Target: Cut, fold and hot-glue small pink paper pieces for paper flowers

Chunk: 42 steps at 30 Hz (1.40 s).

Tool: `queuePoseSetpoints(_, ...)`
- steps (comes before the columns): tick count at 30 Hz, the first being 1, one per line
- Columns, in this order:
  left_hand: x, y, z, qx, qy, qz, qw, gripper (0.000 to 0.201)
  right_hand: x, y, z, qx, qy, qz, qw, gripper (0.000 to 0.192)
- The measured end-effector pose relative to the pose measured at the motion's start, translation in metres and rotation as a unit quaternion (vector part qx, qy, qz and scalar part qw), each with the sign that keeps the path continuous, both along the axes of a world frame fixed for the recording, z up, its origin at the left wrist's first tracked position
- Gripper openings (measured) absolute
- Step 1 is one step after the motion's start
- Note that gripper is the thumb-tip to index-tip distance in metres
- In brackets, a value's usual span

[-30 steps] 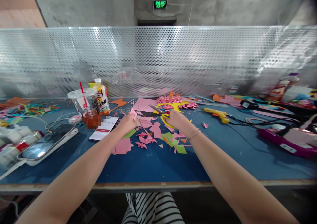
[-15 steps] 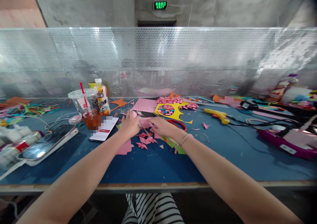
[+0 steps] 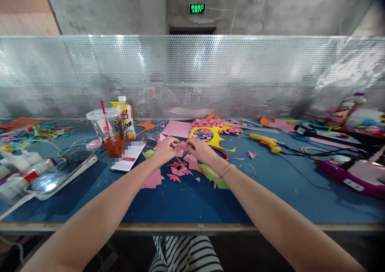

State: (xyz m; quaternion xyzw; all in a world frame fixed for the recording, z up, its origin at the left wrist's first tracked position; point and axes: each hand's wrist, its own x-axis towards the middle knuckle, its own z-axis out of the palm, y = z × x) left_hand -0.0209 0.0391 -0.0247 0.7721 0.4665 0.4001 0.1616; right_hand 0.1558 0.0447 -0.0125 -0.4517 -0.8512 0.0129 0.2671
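Pink paper (image 3: 182, 145) sits at frame centre, just above the blue tabletop (image 3: 186, 200), pinched between both grips. Left hand (image 3: 165, 148) clamps its left edge; right hand (image 3: 201, 149) clamps its right edge. Pink scraps (image 3: 178, 170) lie just below.

Near your bench's left edge lies a dark smartphone (image 3: 61, 172); a yellow glue gun (image 3: 265, 141) rests toward its far right edge.
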Motion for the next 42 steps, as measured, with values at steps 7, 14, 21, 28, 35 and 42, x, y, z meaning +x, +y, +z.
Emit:
queuePoseSetpoints(7,0.000,0.000,0.003,-0.030,-0.182,-0.026,0.982,0.033,0.004,0.003,0.006,-0.172,0.332,0.046,0.926,0.011)
queuePoseSetpoints(14,0.001,0.000,0.005,-0.084,-0.413,-0.009,0.907,0.039,0.003,0.006,0.002,-0.117,0.331,0.127,0.928,0.014)
queuePoseSetpoints(21,0.000,-0.002,0.009,-0.093,-0.400,-0.032,0.911,0.028,-0.001,0.000,0.002,-0.118,0.340,0.133,0.923,0.017)
queuePoseSetpoints(28,0.005,-0.004,0.008,-0.138,-0.432,-0.071,0.888,0.015,-0.002,0.000,0.005,-0.118,0.362,0.097,0.919,0.027)
queuePoseSetpoints(35,0.006,-0.011,0.012,-0.181,-0.450,-0.078,0.871,0.021,-0.005,-0.005,0.009,-0.097,0.329,0.101,0.934,0.017)
queuePoseSetpoints(42,0.006,-0.010,0.014,-0.141,-0.463,-0.038,0.874,0.017,-0.004,-0.003,0.007,-0.116,0.333,0.115,0.929,0.042)
